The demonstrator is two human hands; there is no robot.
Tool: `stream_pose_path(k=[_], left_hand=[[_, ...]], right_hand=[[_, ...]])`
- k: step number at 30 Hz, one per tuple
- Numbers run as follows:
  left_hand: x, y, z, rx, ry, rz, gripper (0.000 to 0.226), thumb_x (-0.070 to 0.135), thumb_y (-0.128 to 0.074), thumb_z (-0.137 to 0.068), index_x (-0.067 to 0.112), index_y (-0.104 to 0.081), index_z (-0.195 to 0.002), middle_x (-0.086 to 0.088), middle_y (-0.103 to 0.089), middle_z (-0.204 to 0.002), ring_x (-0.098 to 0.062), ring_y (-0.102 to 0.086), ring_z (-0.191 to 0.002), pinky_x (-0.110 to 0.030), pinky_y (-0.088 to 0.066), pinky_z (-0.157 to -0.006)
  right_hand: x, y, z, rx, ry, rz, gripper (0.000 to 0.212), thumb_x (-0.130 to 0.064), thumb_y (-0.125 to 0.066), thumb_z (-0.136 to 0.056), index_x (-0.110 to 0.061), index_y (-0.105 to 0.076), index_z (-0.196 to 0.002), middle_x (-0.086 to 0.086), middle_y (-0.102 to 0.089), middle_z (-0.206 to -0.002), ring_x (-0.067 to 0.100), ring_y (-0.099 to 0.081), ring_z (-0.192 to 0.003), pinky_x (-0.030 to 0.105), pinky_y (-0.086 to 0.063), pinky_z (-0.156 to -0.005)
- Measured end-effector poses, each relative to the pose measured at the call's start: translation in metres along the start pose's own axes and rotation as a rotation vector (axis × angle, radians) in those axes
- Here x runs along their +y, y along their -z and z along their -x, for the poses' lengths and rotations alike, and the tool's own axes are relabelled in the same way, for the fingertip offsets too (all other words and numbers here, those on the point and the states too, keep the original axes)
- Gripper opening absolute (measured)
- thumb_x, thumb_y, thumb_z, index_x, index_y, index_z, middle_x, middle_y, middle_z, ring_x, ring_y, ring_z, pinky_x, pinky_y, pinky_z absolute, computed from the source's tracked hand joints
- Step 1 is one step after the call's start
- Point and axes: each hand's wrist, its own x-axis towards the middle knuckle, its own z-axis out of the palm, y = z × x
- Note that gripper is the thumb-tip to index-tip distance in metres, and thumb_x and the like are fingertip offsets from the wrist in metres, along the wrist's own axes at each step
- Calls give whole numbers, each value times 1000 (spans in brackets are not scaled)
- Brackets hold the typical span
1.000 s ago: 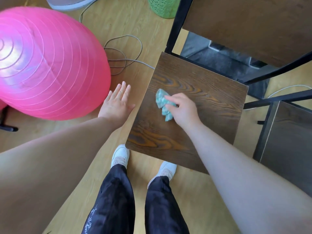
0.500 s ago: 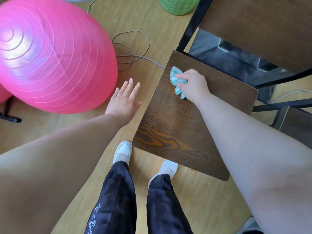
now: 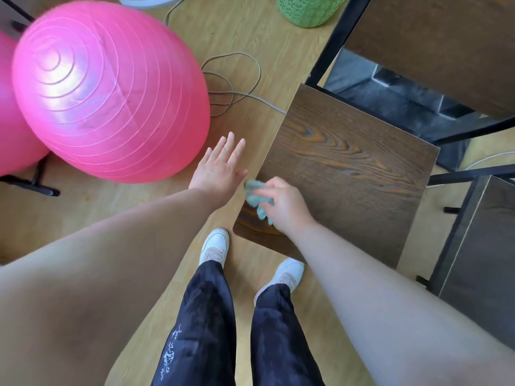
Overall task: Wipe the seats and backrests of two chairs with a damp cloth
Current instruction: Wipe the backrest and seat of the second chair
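Observation:
A dark wood chair seat (image 3: 351, 168) with a black metal frame stands in front of me, its brown backrest (image 3: 440, 43) at the top right. My right hand (image 3: 284, 204) grips a crumpled teal cloth (image 3: 257, 199) and presses it on the seat's near left corner. My left hand (image 3: 220, 168) hovers flat with straight fingers over the floor, just left of the seat edge, holding nothing. A second chair seat (image 3: 485, 246) shows at the right edge.
A big pink exercise ball (image 3: 108, 90) sits on the wooden floor to the left. A grey cable (image 3: 231, 79) loops behind the chair, and a green perforated basket (image 3: 309, 9) stands at the top. My white shoes (image 3: 214, 246) are beside the seat's front edge.
My right hand has dragged the cloth from the seat's far left corner back to the near left corner. My left hand stays flat beside the seat.

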Motion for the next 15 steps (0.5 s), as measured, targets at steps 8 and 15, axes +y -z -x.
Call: stream_pose_path(k=[8,15], left_hand=[[8,-3,4,0,-10,-43,65,44,-28,-107,24,6,-159,-3,14,-166,-19,11,-153,-41,-2,-125],[30,-4,-1,16,-58,-54,64,44,-26,-107,23,3,-160,-3,11,-167,-20,10,-153,-41,-4,-125]], right_hand=[[4,-44,44,-94,82,64,35,2,-63,-89,-12,-73,-119,0,-60,-111,20,-55,-108,28,-46,-100],[37,58,46,334,-238,-202,32,-7,-66,-92,-18,-72,-121,-10,-56,-111,0,-57,-98,3,-39,-83]])
